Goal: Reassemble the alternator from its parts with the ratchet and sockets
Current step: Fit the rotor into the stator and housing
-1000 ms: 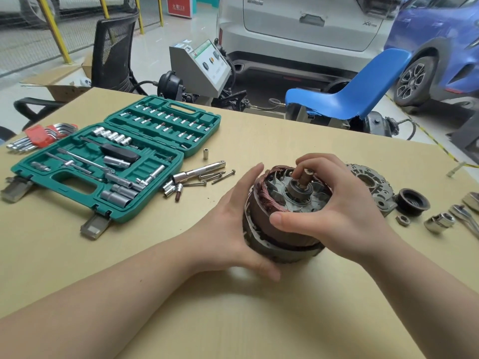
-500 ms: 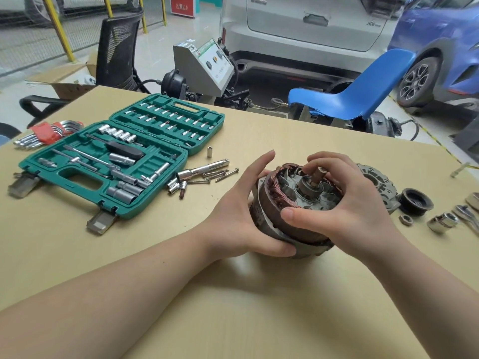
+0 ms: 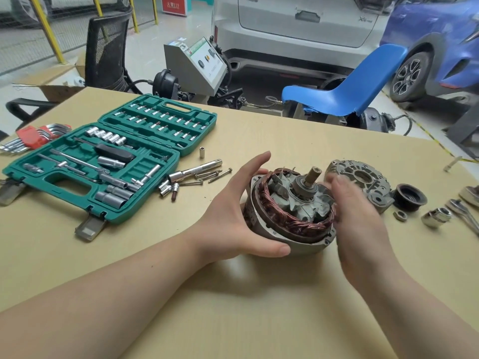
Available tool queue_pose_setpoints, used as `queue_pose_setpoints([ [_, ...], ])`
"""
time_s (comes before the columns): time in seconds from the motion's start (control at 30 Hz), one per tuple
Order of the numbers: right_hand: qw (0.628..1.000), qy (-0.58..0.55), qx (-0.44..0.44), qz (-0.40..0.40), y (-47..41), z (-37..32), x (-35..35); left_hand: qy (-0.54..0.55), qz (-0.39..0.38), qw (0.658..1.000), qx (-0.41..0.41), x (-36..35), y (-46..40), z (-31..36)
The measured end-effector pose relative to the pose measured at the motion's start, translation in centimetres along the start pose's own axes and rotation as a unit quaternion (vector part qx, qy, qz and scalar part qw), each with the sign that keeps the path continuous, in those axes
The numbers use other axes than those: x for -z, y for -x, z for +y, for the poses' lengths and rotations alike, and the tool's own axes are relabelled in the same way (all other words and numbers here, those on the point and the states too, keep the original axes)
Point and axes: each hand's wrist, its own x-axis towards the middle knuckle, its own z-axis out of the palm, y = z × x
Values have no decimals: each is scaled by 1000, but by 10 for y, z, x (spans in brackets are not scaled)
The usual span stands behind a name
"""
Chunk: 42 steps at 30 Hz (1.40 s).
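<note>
Two hands at the alternator [image 3: 290,211]: left grip [image 3: 233,216] clasping its housing; right grip [image 3: 355,218] blurred, apparently released; no legible markings

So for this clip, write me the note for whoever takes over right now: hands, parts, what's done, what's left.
Left hand grips the side of the alternator body, which sits tilted on the table. Right hand is blurred beside the body; its grip cannot be told.
Done: the shaft stands inside the copper windings.
Left: the end cover, pulley and nut lie to the right, unfitted. Long bolts lie by the open socket case; a loose socket lies far right.
</note>
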Motion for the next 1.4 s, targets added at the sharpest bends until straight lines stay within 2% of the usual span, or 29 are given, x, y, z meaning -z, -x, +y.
queue_pose_setpoints([
  [0.1, 991, -114, -75, 8, 1, 11, -6, -1, -14, 1000, 3, 1, 1, -4],
  [0.2, 993, -104, -45, 10, 0, 12, -12, 6, -15, 1000, 9, 1, 2, -4],
  [0.3, 999, -29, -28, 27, -9, 11, -9, 6, -10, 1000, 12, 1, 2, -4],
  [0.4, 995, 58, -69, -40, -13, 7, 3, 8, -10, 1000, 13, 1, 2, -3],
  [0.47, 983, 158, -62, -69, -15, 6, 11, 5, -8, 1000, 12, 1, 2, -3],
  [0.5, 979, 171, -73, -81, -16, 4, 14, 4, -8, 1000, 11, 1, 2, -3],
  [0.6, 980, 79, -138, -117, -17, 3, 19, 5, -3, 1000, 6, 1, 1, -1],
  [0.67, 982, 26, -155, -106, -15, 1, 20, 5, -2, 1000, -4, 2, 1, -1],
  [0.77, 984, -1, -140, -112, -16, -2, 23, 8, -11, 1000, -22, 1, 3, -1],
  [0.9, 977, 12, -137, -164, -22, -11, 29, 6, -23, 999, -38, 2, 4, -2],
  [1.13, 942, 59, -173, -282, -37, -29, 29, 29, -28, 999, -22, 12, 0, -7],
  [1.4, 965, 63, -68, -244, -39, -61, 19, 53, 1, 995, -84, 16, -1, 10],
])
